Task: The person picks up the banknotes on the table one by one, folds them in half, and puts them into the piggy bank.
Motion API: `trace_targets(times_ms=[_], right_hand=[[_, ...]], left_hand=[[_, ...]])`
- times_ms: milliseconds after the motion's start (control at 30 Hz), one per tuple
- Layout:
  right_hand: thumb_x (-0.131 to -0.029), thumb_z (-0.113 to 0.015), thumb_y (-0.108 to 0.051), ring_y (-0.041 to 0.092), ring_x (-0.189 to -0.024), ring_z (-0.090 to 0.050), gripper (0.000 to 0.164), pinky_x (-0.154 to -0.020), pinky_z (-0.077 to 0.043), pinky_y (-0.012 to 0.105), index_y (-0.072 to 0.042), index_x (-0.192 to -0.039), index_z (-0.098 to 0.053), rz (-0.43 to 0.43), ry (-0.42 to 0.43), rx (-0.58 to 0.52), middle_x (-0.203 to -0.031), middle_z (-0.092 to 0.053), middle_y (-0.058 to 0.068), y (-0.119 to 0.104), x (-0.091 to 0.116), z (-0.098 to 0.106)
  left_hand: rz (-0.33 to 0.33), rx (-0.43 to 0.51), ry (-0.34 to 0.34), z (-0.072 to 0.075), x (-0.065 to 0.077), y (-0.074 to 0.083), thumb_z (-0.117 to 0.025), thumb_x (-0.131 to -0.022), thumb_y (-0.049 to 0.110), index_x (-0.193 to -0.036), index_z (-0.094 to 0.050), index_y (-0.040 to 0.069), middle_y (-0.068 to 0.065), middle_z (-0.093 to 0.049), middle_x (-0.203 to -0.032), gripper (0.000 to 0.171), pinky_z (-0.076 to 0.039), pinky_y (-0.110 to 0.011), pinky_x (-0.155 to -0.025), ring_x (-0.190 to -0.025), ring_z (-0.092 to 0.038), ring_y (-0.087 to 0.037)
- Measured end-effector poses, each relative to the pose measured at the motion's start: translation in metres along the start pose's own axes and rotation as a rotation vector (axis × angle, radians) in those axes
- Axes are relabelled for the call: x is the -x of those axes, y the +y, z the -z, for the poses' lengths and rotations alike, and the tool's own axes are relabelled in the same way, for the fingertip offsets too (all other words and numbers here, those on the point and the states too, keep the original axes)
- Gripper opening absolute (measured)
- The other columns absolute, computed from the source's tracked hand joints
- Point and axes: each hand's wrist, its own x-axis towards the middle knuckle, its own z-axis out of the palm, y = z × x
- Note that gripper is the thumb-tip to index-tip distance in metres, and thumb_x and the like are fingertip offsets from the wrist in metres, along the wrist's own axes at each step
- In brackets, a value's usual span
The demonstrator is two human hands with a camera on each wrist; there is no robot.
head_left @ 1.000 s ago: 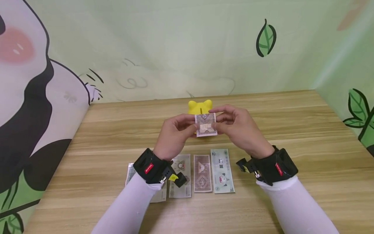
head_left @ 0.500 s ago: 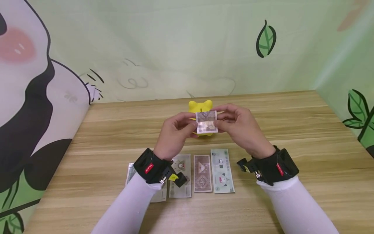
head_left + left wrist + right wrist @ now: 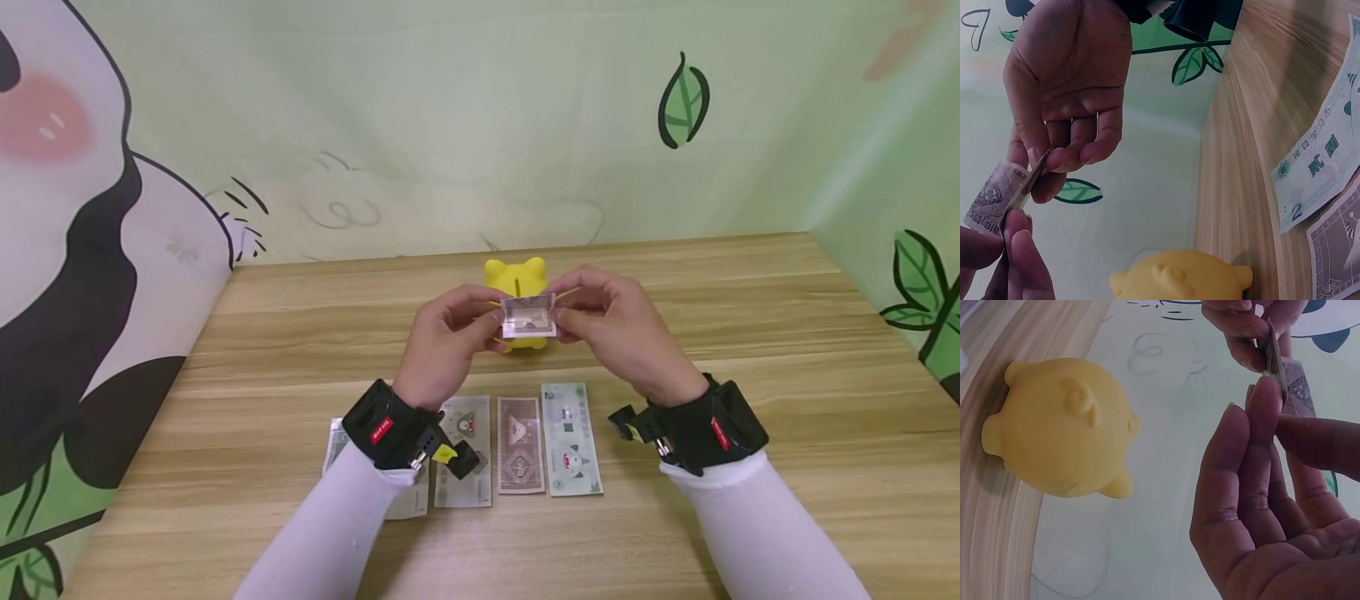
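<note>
In the head view my left hand (image 3: pixel 448 342) and right hand (image 3: pixel 615 329) pinch a small purplish play banknote (image 3: pixel 528 317) between them by its two side edges. It is held up in front of a yellow piggy bank (image 3: pixel 517 275) with a slot on top, and covers part of it. Seen edge-on in the right wrist view, the banknote (image 3: pixel 1019 190) is folded, with one flap standing out at an angle in the left wrist view. Thumbs and fingertips of both hands press on it. The piggy bank (image 3: pixel 1069 425) stands on the table, apart from the hands.
Nearer my body, several play banknotes lie side by side on the wooden table (image 3: pixel 750 333): a green one (image 3: pixel 572 439), a purple-brown one (image 3: pixel 520 446) and a grey one (image 3: pixel 465 450). Others are partly under the left wrist. A cartoon-printed backdrop (image 3: pixel 450 125) rises behind.
The banknote rose slightly, then its upper part tipped over, so it looks shorter and more of the piggy bank's slot shows. Both hands keep their pinch and barely shift.
</note>
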Motion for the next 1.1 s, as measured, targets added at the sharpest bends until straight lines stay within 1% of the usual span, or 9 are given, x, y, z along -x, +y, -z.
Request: trace_targets(times_ms=[167,300,433,667,867,967,1100], right_hand=[[-0.101,-0.059,-0.002,0.021,-0.096,-0.071,0.022,-0.083,-0.061,0.027,-0.003,-0.117,-0.073,0.008,0.009,0.025,-0.122,-0.072,0.013,0.002,-0.0006,-0.0002],[-0.101,-0.059,-0.003,0.022,-0.099,-0.071,0.022,-0.085,-0.061,0.027,-0.005,-0.116,-0.075,-0.009,0.009,0.037,-0.122,-0.073,0.011,0.0026,-0.0011,-0.0003],[-0.102,-0.059,-0.005,0.023,-0.101,-0.07,0.022,-0.085,-0.061,0.027,-0.006,-0.116,-0.075,-0.021,0.002,0.036,-0.123,-0.073,0.01,0.0024,-0.0007,0.0005],[-0.102,-0.056,-0.011,0.023,-0.098,-0.072,0.025,-0.086,-0.061,0.027,-0.006,-0.116,-0.076,-0.04,0.002,0.039,-0.12,-0.075,0.011,0.0026,-0.0006,0.0019],[-0.1,-0.064,-0.012,0.032,-0.103,-0.071,0.022,-0.087,-0.061,0.031,-0.008,-0.117,-0.076,-0.041,-0.008,0.041,-0.118,-0.075,0.01,0.003,-0.0013,0.001],[-0.099,-0.066,-0.011,0.033,-0.101,-0.071,0.021,-0.085,-0.06,0.029,-0.008,-0.117,-0.076,-0.034,-0.005,0.051,-0.117,-0.074,0.011,0.003,-0.0013,0.0004],[-0.099,-0.066,-0.01,0.033,-0.099,-0.071,0.02,-0.083,-0.06,0.028,-0.007,-0.116,-0.076,-0.023,0.004,0.067,-0.116,-0.074,0.011,0.0036,-0.001,0.0]], left_hand=[[0.014,-0.022,0.008,-0.0009,0.0007,0.0011,-0.06,-0.102,0.002,-0.117,-0.073,0.002,-0.015,-0.072,-0.118,0.02,-0.064,-0.034,-0.08,-0.088,-0.07,-0.02],[0.021,-0.013,0.004,-0.0011,0.0002,0.0005,-0.058,-0.102,0.001,-0.116,-0.073,-0.001,-0.016,-0.072,-0.118,0.021,-0.063,-0.03,-0.078,-0.085,-0.072,-0.018],[0.03,-0.003,-0.002,-0.0014,-0.0002,-0.0001,-0.056,-0.102,0.0,-0.116,-0.074,-0.003,-0.018,-0.072,-0.118,0.022,-0.063,-0.029,-0.079,-0.083,-0.073,-0.015],[0.056,-0.013,0.003,-0.0029,-0.0004,0.0012,-0.053,-0.104,0.004,-0.116,-0.075,-0.001,-0.014,-0.072,-0.124,0.026,-0.064,-0.034,-0.083,-0.085,-0.075,-0.02],[0.056,-0.033,0.003,-0.0031,-0.0001,0.0025,-0.061,-0.101,0.005,-0.118,-0.075,0.0,-0.014,-0.072,-0.124,0.022,-0.063,-0.032,-0.082,-0.084,-0.074,-0.017],[0.049,-0.042,0.001,-0.0029,0.0002,0.0022,-0.064,-0.099,0.003,-0.118,-0.075,-0.001,-0.015,-0.072,-0.124,0.022,-0.063,-0.03,-0.082,-0.084,-0.074,-0.015],[0.04,-0.048,0.002,-0.0032,0.0004,0.0015,-0.064,-0.099,0.001,-0.119,-0.074,-0.001,-0.015,-0.071,-0.125,0.023,-0.063,-0.031,-0.082,-0.085,-0.074,-0.016]])
